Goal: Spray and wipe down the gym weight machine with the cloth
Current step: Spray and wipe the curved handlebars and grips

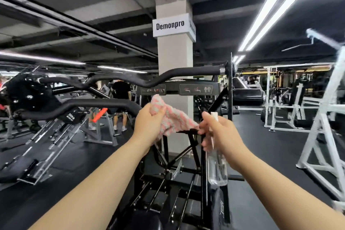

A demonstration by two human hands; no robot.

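Gym floor, black weight machine (186, 87) dead ahead. Left hand (149, 123) fingers curled tight on pink-grey cloth (173, 117), held below the padded handle bar (186, 73). Right hand (222, 136) wraps clear spray bottle (217, 166), its fingertips pinching the cloth's far corner.
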